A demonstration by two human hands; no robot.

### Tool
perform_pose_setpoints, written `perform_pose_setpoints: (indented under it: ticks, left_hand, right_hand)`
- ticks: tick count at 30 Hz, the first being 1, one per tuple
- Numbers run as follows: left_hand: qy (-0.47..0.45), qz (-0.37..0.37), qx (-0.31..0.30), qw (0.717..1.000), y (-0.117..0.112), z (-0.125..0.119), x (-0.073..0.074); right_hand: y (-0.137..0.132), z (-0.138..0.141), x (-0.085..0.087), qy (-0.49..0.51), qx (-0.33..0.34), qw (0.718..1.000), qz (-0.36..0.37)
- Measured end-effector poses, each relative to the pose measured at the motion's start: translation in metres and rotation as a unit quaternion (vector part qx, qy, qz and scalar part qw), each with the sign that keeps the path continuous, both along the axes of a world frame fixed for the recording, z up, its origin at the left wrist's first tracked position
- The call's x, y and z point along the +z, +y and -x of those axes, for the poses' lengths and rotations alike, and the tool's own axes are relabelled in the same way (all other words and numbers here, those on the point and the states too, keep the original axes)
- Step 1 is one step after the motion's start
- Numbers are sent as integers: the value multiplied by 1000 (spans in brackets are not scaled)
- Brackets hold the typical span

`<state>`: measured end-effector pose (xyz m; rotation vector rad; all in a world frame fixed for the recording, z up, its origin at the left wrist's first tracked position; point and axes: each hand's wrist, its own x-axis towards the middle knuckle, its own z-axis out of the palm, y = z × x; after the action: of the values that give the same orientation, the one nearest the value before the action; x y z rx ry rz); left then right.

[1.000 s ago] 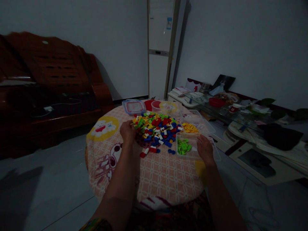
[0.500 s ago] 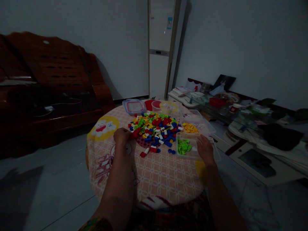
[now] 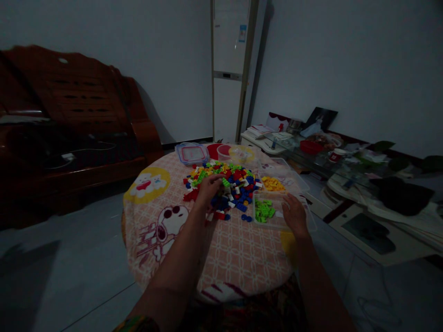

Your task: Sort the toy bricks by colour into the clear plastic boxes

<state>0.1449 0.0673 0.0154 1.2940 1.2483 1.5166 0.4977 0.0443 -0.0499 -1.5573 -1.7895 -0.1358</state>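
Observation:
A heap of small toy building bricks (image 3: pixel 238 193) in red, blue, white, yellow and green lies on the round table. My left hand (image 3: pixel 207 188) reaches over the front of this heap, its fingers closed on a green building brick (image 3: pixel 225 183) at the fingertips. Part of the heap is hidden under that hand. To the right stands a clear plastic box (image 3: pixel 272 226) with green bricks (image 3: pixel 264 210) in its left part. My right hand (image 3: pixel 294 213) is closed at the right part of this box, with fingers on its far rim.
Yellow bricks (image 3: pixel 273 183) sit in another clear container behind the box. A blue-edged lid (image 3: pixel 192 153) and a round clear tub (image 3: pixel 224 151) are at the table's far side. A patterned cloth (image 3: pixel 242 258) covers the table. A cluttered glass-topped cabinet (image 3: pixel 294 146) stands at right.
My left hand has moved right, from the left edge of the heap to above its front, and a green brick now shows at its fingertips. My right hand stays at the box.

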Motion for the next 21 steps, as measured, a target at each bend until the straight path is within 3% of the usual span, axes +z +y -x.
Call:
perform_pose_setpoints:
  ticks: [4,9,14,17,21]
  left_hand:
    - [-27,-1,-154,988,-5,-53,-8]
    - [10,-18,-222,975,-11,-89,-21]
    - [7,-44,-280,959,-16,-103,-28]
    - [13,-58,-266,962,-11,-98,-28]
    - [69,-88,-127,986,4,-67,-25]
  right_hand:
    - [-1,0,2,2,4,1000,-1]
    - [-1,0,2,2,6,1000,-1]
    - [-1,1,2,1,2,1000,2]
    - [0,1,3,-1,-3,1000,4]
    - [0,0,3,-1,-1,1000,5]
